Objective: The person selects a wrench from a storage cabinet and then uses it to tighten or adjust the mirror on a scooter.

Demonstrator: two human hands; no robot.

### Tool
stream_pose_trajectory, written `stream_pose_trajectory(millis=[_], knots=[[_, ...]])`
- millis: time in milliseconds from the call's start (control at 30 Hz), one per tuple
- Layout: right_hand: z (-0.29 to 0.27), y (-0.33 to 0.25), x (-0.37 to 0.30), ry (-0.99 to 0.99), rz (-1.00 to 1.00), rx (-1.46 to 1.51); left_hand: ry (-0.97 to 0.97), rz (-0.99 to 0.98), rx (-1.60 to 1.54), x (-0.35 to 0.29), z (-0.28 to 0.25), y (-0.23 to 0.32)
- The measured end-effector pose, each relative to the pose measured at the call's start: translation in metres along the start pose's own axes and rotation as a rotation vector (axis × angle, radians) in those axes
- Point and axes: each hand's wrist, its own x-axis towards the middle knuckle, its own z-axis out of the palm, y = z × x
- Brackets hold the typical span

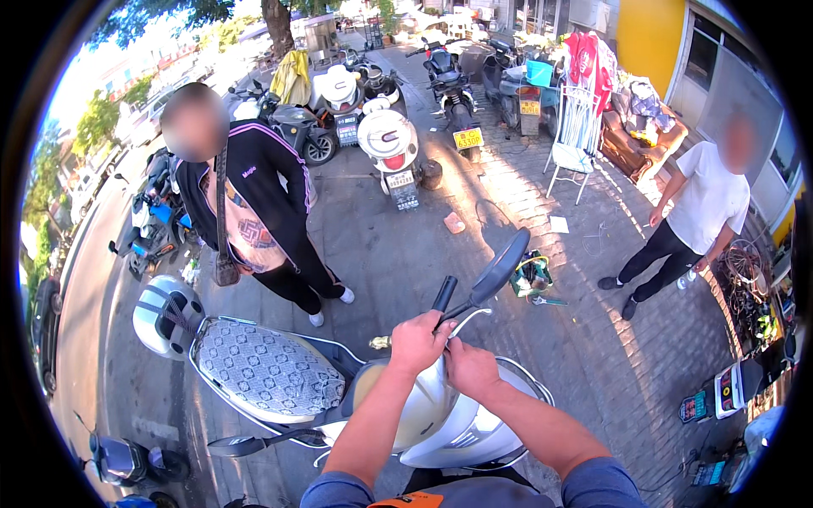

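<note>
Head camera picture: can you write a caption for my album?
Left hand and right hand meet at the handlebar of a silver scooter, while two people stand nearby.

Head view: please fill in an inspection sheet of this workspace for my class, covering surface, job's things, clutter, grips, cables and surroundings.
Surface: paved ground, part sunlit, part shaded.
Job's things: silver scooter with patterned seat cover, black handlebar end and mirror.
Clutter: green container, reddish block and white sheet on the ground.
Grips: left grip and right grip close together at the handlebar; exact finger hold unclear.
Cables: nothing seen clearly.
Surroundings: two people standing, one left, one right; parked two-wheelers; white chair.
</note>
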Motion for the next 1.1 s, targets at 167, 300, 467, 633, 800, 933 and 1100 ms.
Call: stream_pose_trajectory(millis=[167,300,467,633,800,933,1100], knots=[[-0.002,0.002,-0.005,-0.009,0.024,-0.022,-0.010,0.024,0.020,0.003,0.009,0.006],[-0.004,0.010,-0.005,-0.060,0.086,-0.026,-0.003,0.051,0.003,0.004,0.011,0.012],[-0.001,0.002,0.000,-0.056,0.020,0.022,0.041,0.109,0.095,0.002,0.005,0.001],[-0.013,0.000,-0.004,-0.088,0.063,0.024,0.050,0.130,0.082,0.000,0.006,0.004],[-0.004,0.005,-0.010,-0.046,0.095,-0.023,0.038,0.137,0.074,0.005,0.013,0.008],[-0.006,-0.011,-0.009,-0.050,0.106,-0.061,0.048,0.069,0.037,-0.002,-0.002,0.002],[-0.006,-0.023,-0.009,0.007,0.171,-0.068,0.081,0.070,0.049,-0.004,-0.002,-0.001]])
